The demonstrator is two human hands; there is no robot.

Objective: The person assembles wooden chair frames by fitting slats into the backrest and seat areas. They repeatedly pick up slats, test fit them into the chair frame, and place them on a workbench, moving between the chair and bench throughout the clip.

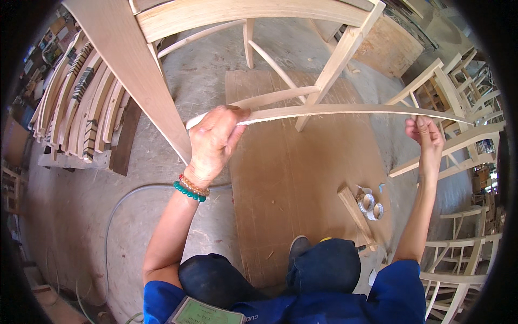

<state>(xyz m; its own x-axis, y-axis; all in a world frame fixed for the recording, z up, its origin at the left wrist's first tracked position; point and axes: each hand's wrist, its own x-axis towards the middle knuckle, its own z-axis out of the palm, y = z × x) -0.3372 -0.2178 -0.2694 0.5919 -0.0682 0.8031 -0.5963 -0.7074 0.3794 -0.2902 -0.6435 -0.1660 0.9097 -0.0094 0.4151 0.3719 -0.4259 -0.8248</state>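
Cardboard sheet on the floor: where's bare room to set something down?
Free: middle of the cardboard sheet, in view between wooden strip and knees, bar small chips. Crowded: its right side, with a wood piece and two rolls.

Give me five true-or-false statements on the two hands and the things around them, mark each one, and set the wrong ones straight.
1. The left hand and right hand both grip the long pale strip. True.
2. The green bead bracelet circles the right wrist. False: it is on the left wrist.
3. The stack of curved wooden pieces stands on the right side of the view. False: it is on the left.
4. A brown sheet lies on the floor. True.
5. Four small rolls lie beside the loose piece of wood. False: two do.
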